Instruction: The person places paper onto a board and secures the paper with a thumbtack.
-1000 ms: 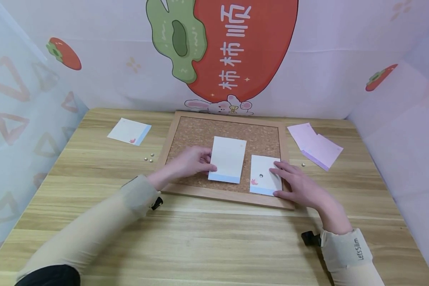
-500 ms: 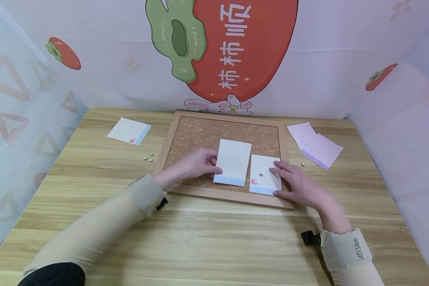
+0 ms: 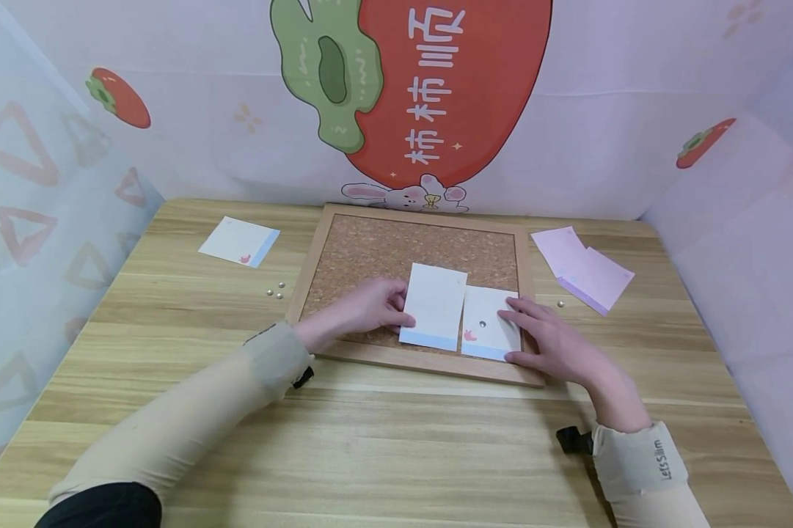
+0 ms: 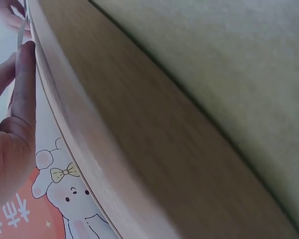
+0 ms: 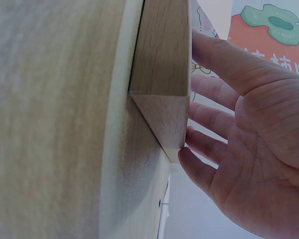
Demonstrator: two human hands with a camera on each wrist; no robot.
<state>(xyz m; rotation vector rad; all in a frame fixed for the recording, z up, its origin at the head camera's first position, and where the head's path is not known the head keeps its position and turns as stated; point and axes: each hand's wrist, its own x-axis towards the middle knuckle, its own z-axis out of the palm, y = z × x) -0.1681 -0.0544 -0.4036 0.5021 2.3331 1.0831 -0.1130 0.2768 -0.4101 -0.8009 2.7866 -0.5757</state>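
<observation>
A wood-framed corkboard [image 3: 376, 246] lies on the table. My left hand [image 3: 370, 306] pinches the left edge of a white card [image 3: 434, 304] with a blue strip along its bottom, over the lower part of the cork. Just right of it is a second white card [image 3: 491, 304], with a red print and a silver tack [image 3: 482, 323] at its middle. My right hand [image 3: 557, 341] rests spread over that card's right edge and the frame. In the right wrist view, its fingers [image 5: 212, 119] lie along the frame's corner; the cards are hidden there.
Another white card [image 3: 238, 242] lies on the table [image 3: 383, 455] left of the board, with several silver tacks [image 3: 279, 296] near it. To the right are overlapping pink-purple cards [image 3: 594, 275] and a single tack [image 3: 560, 303]. A printed cloth backdrop [image 3: 205, 147] stands behind the table.
My left hand has slid the white card right and slightly toward me, so its edge now comes up to the tacked card. My right hand has stayed put.
</observation>
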